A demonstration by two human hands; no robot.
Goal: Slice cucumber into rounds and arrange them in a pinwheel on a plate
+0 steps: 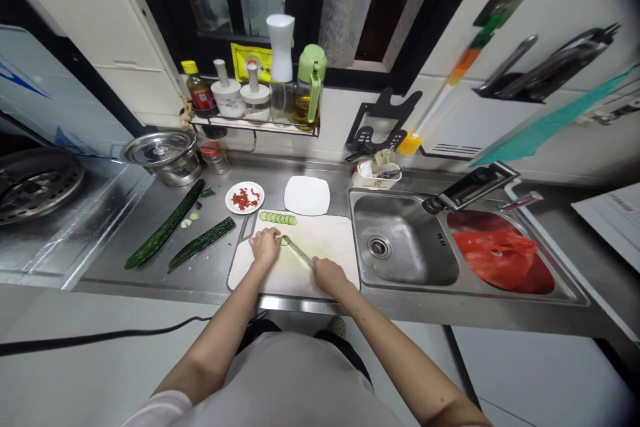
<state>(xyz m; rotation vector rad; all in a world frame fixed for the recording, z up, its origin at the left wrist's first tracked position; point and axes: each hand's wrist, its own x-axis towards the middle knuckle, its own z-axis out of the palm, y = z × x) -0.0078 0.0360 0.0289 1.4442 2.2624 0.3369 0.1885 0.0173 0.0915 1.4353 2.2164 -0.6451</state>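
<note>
On a white cutting board [333, 240], my right hand [330, 277] is closed around the handle of a knife [299, 251], whose blade points away to the left. A cucumber slice [285, 240] is at the blade's tip. My left hand [265, 245] rests on the board just left of the blade, fingers bent together; what lies under them is hidden. Along the board's far edge runs an overlapping row of cucumber slices [278, 218]. Left of the board lie a whole cucumber [165, 225] and a cut cucumber piece [201, 243] on the steel counter.
Behind the board stand a plate of chopped red pieces [245, 198] and a white square plate [307, 195]. To the right is a steel sink [407, 260], with a red plastic bag [497, 257] in its second basin. A lidded pot [167, 157] stands at back left, near a condiment shelf [255, 123].
</note>
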